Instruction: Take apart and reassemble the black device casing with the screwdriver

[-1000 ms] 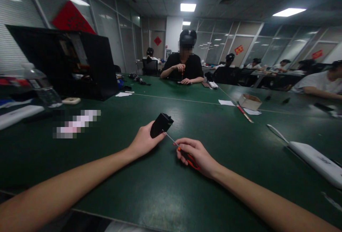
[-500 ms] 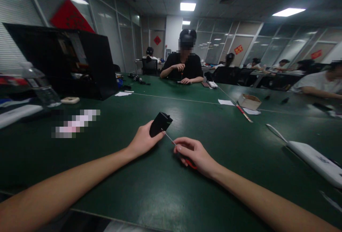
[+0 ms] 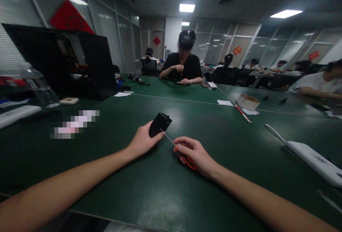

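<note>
My left hand (image 3: 143, 141) grips a small black block-shaped part (image 3: 159, 124), tilted up off the green table (image 3: 160, 189). My right hand (image 3: 193, 153) is closed around a red-handled screwdriver (image 3: 184, 157); its thin metal shaft runs up and left, and the tip touches the lower side of the black part. Both forearms rest over the table, coming in from the near edge.
A black open case (image 3: 80, 64) and a plastic bottle (image 3: 42, 89) stand at the left. A white flat device (image 3: 312, 159) lies at the right. A small cardboard box (image 3: 248, 101) and a red pen (image 3: 242, 112) lie farther back. A person in black sits across; others sit at the right.
Both hands keep their grips. My right hand has shifted slightly left and up, with the screwdriver handle turning a little in the fingers. The black part stays almost still.
</note>
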Motion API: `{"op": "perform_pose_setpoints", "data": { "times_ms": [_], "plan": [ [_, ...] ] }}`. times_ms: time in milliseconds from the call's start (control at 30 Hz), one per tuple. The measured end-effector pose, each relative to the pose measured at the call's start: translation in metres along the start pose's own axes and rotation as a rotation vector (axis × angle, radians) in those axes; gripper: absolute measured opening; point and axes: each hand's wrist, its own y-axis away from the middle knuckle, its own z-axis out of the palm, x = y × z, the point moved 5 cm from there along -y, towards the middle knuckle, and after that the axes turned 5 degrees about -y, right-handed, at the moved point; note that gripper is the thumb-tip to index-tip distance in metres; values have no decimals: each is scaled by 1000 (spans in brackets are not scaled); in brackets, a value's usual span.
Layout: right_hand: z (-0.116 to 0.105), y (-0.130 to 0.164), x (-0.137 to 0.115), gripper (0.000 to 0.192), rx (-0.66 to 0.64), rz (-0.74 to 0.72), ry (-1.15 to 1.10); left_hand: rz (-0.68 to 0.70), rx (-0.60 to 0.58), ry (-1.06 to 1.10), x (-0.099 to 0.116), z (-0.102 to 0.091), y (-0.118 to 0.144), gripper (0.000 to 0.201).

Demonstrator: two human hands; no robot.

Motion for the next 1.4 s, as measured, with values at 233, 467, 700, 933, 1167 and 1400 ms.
{"op": "perform_pose_setpoints", "data": {
  "times_ms": [233,467,700,933,1167,1400],
  "plan": [
    [3,3,-1,35,-31,23,21,-6,-2,-2,-1,0,0,31],
    [3,1,1,42,-38,21,17,4,-4,-17,2,-1,1,31],
    [0,0,2,37,-44,6,70,-118,-44,237,-7,4,-2,35],
    [0,1,-2,38,13,-68,128,-414,-220,1168,-3,23,8,39],
    [-2,1,-3,53,104,-136,264,-319,-390,1095,4,33,18,41],
    [-5,5,-13,41,145,-253,471,-121,-374,702,6,20,8,53]
  ]
}}
